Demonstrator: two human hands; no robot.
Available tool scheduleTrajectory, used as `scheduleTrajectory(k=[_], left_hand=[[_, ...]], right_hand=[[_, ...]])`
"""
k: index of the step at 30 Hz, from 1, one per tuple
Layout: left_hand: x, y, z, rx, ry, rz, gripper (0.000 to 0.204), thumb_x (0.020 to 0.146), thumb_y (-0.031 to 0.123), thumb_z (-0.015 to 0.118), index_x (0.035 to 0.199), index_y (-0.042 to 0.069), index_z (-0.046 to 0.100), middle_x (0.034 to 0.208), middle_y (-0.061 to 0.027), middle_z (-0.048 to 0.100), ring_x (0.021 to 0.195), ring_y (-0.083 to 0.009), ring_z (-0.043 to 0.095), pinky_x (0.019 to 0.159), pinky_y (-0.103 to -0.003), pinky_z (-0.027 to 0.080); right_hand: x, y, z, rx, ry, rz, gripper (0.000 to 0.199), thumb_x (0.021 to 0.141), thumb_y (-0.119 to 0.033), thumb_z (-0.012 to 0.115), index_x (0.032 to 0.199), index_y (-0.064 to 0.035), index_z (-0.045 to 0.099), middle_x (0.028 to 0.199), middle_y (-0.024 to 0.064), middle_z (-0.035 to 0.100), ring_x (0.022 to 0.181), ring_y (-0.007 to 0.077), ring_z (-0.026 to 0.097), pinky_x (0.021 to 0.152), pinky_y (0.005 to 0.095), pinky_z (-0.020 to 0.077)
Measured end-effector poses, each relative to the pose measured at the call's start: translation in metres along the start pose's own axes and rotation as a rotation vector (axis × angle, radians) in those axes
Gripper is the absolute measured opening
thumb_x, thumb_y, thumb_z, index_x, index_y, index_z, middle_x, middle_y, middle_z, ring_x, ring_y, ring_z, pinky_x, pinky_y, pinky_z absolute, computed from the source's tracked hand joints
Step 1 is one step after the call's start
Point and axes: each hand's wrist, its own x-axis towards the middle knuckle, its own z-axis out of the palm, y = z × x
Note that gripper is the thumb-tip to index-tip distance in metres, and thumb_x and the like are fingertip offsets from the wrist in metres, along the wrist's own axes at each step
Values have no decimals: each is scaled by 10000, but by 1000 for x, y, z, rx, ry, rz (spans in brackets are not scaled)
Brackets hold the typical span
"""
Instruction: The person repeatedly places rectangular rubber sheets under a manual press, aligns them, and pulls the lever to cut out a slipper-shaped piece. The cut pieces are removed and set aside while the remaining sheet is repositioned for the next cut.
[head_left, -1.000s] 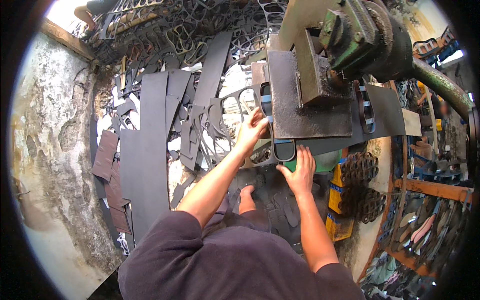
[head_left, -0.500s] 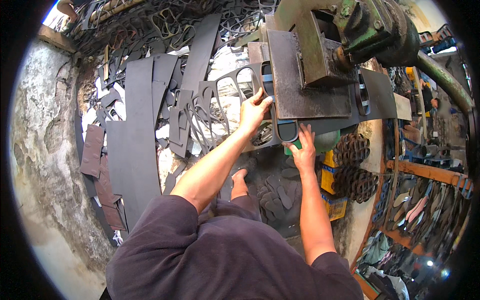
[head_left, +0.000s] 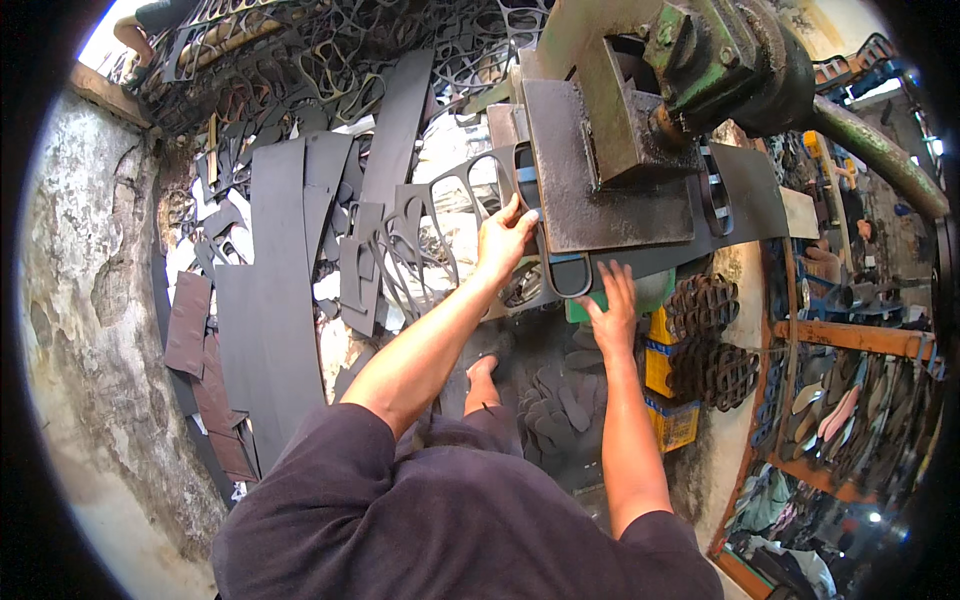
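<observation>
Both bare forearms reach far forward from the near edge, the left hand (head_left: 503,240) raised higher with fingers curled in a grip, the right hand (head_left: 612,308) lower, fingers spread flat and extended.

Daylight is coming in from the top corners, blowing out the sky at upper left and upper right, while the dark rubber sheets (head_left: 280,290) and press machine (head_left: 640,120) are sitting in soft, dim shade. The fisheye is bending straight edges toward the black rim; the centre is staying sharp, the edges smearing slightly
</observation>
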Motion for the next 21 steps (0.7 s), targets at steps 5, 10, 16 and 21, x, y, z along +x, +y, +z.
scheduleTrajectory(k=[5, 10, 16, 21], left_hand=[[6, -2, -29, 448, 293, 156, 612, 898, 226, 811, 1432, 18, 596, 1397, -168, 655, 1196, -235, 665, 1028, -365, 511], [4, -30, -110, 72, 213, -348, 598, 959, 237, 732, 1492, 105, 498, 1225, -72, 693, 1036, -146, 655, 790, -319, 532], [18, 24, -88, -29, 58, -131, 587, 1010, 100, 656, 1557, 101, 445, 1212, -50, 680, 987, -114, 633, 815, -306, 561], [44, 40, -78, 3, 15, -55, 616, 987, 157, 677, 1562, 123, 458, 1285, -32, 667, 1047, -149, 625, 974, -406, 453]], right_hand=[[-4, -3, -7, -198, -11, 183, 649, 846, -399, 799, 1456, -298, 605, 1522, 45, 563, 1475, 331, 429, 1198, 639, 270], [10, -6, -8, -209, 4, 242, 634, 857, -504, 762, 1451, -354, 601, 1531, 0, 557, 1494, 283, 410, 1176, 684, 260], [35, 49, -1, 103, 184, 264, 599, 841, -552, 754, 1375, -291, 673, 1520, 22, 564, 1490, 291, 410, 1155, 654, 322], [65, 48, -15, -235, 133, 365, 540, 815, -581, 766, 1221, -225, 756, 1442, 78, 621, 1366, 341, 538, 1202, 626, 261]])
